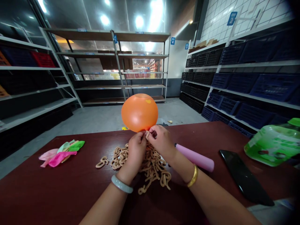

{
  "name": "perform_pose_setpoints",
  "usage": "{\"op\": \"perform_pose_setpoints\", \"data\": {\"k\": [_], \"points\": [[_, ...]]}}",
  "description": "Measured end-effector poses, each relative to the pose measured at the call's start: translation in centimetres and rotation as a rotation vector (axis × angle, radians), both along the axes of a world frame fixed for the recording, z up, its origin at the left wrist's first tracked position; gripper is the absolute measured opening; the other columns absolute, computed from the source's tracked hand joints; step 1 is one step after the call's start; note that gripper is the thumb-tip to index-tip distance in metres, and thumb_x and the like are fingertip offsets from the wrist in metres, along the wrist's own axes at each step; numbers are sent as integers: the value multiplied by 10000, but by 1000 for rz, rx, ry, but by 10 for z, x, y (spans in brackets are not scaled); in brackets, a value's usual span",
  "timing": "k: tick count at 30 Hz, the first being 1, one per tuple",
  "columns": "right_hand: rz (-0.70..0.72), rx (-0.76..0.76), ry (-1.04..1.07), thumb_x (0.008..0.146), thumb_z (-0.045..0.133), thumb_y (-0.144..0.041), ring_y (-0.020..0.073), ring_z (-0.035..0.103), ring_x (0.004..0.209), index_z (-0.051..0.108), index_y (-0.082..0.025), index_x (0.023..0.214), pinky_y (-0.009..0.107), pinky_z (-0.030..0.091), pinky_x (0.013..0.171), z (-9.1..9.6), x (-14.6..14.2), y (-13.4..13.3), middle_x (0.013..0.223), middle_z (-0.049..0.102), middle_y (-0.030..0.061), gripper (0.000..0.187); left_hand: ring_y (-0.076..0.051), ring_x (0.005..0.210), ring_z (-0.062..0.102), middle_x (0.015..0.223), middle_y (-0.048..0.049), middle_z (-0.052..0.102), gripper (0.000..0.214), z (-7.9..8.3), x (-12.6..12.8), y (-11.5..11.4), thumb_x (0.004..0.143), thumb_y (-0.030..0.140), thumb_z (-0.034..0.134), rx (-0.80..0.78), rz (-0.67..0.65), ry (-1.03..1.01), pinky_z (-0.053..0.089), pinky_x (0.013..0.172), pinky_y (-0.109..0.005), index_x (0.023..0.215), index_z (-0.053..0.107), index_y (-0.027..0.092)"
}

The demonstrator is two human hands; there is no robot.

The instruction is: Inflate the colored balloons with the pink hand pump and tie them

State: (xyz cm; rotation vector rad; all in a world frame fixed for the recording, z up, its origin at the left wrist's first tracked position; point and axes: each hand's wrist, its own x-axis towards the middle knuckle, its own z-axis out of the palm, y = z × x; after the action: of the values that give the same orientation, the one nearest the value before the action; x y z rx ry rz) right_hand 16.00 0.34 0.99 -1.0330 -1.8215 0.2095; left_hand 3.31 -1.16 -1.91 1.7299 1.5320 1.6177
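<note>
Just past the table's far edge I see an inflated orange balloon (139,113), its neck pointing down at my fingers. My left hand (137,148) is closed, pinching that neck. Beside it, touching, my right hand (161,139) is closed with thumb and finger around a small tan band (147,135) at the neck. How the band lies around the neck is partly hidden by my fingers. Below both hands spreads a tangled pile of tan bands (153,168), curled and looped; a few lie apart on the left.
On the dark red table (77,190) lie flat coloured balloons (61,153) at left. To the right are a pink cylinder (195,157), a black phone (245,175) and a green-liquid jug (272,145). Shelves (142,56) and crates (274,86) stand beyond.
</note>
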Motion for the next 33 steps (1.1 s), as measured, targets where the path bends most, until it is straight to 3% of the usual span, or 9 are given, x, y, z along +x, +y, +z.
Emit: {"op": "perform_pose_setpoints", "data": {"k": [2,7,9,13,17,19,21,26,33], "points": [[73,-47,68,769,596,-203,172,572,728,571,-212,769,280,429,677,-1,0,3,793,642,34,26,-202,824,651,917,-64,730,211,0,0,1,879,289,545,-7,3,-1,452,761,-284,941,723,192],[386,-401,221,802,580,-294,131,551,576,568,-217,737,247,426,556,-2,7,14,652,601,-23,101,-192,776,646,865,-59,729,203,4,-1,1,870,278,551,-23,-17,-5,447,714,-269,912,724,182],[441,-466,239,782,588,-269,122,549,553,567,-213,733,243,426,538,-3,11,17,652,599,-28,77,-183,755,640,837,-51,724,194,5,-2,1,864,267,553,-36,-37,8,442,697,-260,891,723,178],[407,-436,217,769,604,-227,122,552,545,568,-211,726,245,430,540,-1,14,17,648,597,-27,58,-173,738,632,817,-45,719,188,7,-2,0,855,282,570,-39,-77,-6,436,669,-244,858,723,171],[247,-148,140,780,620,-200,149,569,700,581,-208,729,259,440,636,1,11,11,754,622,8,64,-173,750,634,858,-58,730,228,7,-2,1,862,290,557,-60,-61,-67,448,690,-251,922,728,152],[237,-65,143,783,610,-179,157,570,755,578,-207,740,266,445,672,1,8,9,803,628,19,60,-179,782,641,909,-71,733,254,6,-2,2,867,304,551,-54,-57,-83,457,717,-260,957,726,144],[295,-125,209,784,602,-185,148,572,717,572,-210,761,263,458,647,0,6,8,798,625,12,46,-184,800,644,929,-76,732,266,5,-3,2,871,318,550,-41,-46,-72,461,731,-266,969,725,142],[504,-472,474,746,645,-268,125,542,558,571,-214,810,248,470,496,0,5,8,711,600,-25,112,-178,767,641,853,-56,725,251,6,-2,-2,881,322,544,-12,-39,-27,455,696,-254,924,724,153],[520,-585,541,731,650,-287,132,565,581,582,-195,789,269,497,531,-3,3,12,710,613,-14,128,-174,760,643,834,-45,724,249,6,-2,-2,889,319,534,15,-27,-14,452,688,-247,900,727,162]]}}
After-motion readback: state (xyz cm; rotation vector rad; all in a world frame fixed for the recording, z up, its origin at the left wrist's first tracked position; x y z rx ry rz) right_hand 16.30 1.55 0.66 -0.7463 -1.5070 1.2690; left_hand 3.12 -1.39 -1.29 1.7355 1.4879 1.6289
